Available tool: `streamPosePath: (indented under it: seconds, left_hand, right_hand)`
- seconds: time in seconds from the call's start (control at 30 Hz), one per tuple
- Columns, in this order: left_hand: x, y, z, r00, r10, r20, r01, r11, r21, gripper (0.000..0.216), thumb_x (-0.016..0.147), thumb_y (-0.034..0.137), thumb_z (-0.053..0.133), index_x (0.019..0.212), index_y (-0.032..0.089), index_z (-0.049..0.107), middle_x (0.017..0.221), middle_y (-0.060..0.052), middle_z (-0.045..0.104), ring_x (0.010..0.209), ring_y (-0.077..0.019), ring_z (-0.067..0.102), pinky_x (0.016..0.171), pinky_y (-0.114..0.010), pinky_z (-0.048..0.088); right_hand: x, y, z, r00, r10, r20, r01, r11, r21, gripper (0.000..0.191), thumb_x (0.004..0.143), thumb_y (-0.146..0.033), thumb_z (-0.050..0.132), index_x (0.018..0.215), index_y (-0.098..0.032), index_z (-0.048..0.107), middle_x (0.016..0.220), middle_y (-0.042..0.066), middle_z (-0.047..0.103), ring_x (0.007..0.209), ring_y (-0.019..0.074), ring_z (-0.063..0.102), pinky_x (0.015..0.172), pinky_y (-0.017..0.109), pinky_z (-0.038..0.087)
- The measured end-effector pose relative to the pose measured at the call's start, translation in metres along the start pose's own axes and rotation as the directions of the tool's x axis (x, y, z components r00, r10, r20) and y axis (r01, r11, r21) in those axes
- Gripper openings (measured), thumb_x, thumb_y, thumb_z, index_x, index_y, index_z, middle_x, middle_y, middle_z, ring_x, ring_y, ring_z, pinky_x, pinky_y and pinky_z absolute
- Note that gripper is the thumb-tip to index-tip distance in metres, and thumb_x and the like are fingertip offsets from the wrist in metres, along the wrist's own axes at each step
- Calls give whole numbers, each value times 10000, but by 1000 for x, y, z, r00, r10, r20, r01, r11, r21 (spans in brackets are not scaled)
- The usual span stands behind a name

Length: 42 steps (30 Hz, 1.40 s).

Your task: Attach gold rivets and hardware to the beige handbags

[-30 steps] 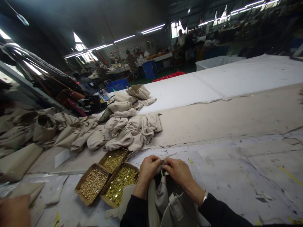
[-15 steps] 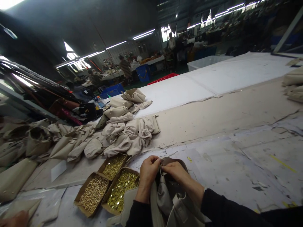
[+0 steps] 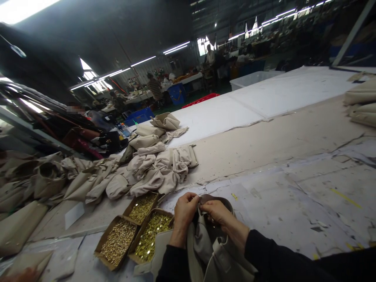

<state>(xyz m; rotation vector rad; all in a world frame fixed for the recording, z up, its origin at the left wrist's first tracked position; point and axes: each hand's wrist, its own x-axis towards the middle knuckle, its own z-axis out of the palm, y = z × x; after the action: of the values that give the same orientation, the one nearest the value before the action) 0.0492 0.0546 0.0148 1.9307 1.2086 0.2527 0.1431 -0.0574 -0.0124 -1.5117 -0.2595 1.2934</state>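
A dim factory hall under strip lights.
The long counter (image 3: 279, 145) ran scuffed and pale toward blue bins (image 3: 177, 94), a red crate (image 3: 202, 99) and a white tub (image 3: 252, 78); fluorescent tubes (image 3: 176, 47) and bright windows (image 3: 88, 74) glowed beyond.

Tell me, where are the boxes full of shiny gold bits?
In the head view the three cardboard boxes of gold hardware sit low on the left, on the worktable just beside the left hand, in front of the beige bag pile.
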Motion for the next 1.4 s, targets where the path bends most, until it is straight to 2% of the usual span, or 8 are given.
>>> streamPosePath:
  seconds: [0.1,0.27,0.57,0.73,0.93,1.07,1.27,1.4]
  left_hand:
    - [-1,1,-1,1000,-3,-11,3,1000,0,283,750,443,610,828,213,757,809,-30,763,820,-237,679,803,-317,483]
    - [-2,1,-1,1000,0,-24,0,1000,-1,303,755,456,613,849,208,762,820,-35,767,838,-244,682,829,-329,487]
    - [1,-13,-4,998,66,23,-65,997,-52,332,782,460,611,867,184,775,830,-42,775,835,-233,697,814,-308,523]
    - [1,-16,-9,996,69,63,-68,997,-25,318,796,433,639,914,183,796,828,-52,783,830,-241,702,780,-301,528]
    - [3,-9,-8,994,75,84,-78,997,27,262,801,391,623,848,193,789,823,-53,778,848,-244,694,792,-297,508]
    - [5,-6,-6,991,79,109,-83,996,38,265,803,399,618,826,190,780,834,-54,779,849,-242,690,780,-293,494]
    - [-5,-4,-3,995,55,84,-59,997,54,281,851,410,582,888,201,768,842,-44,770,854,-229,685,805,-298,469]
    - [-15,6,-3,999,11,36,-17,986,167,267,882,393,573,944,223,770,835,-56,771,850,-237,692,784,-307,441]
  right_hand:
    - [-1,-3,1,1000,21,-14,-20,1000,8,282,794,-233,669,580,-218,487,417,-85,398,386,89,348,434,240,206]
    - [-5,-3,6,997,-45,-58,48,998,43,253,765,-236,718,575,-187,558,463,-77,432,450,85,358,477,247,225]
    - [-3,6,9,995,-84,-60,87,995,50,359,740,-397,815,582,-185,574,506,-59,470,524,109,395,526,264,274]
    - [2,7,8,995,-82,-49,82,997,-8,321,786,-299,753,573,-192,539,476,-78,432,494,96,354,520,263,253]
    - [8,2,-3,992,-125,-30,121,986,-118,343,739,-203,757,505,-198,506,430,-80,427,474,99,368,514,271,228]
    - [12,3,-9,990,-135,-30,131,983,-128,314,725,-187,753,518,-194,517,446,-82,437,484,95,375,517,261,240]
    - [15,9,-7,995,-90,-35,87,993,-77,339,761,-277,758,548,-202,505,465,-84,419,478,89,342,497,252,243]
    - [12,8,-6,998,-60,-24,58,996,-63,377,744,-325,797,529,-197,514,461,-77,416,479,87,344,494,250,245]
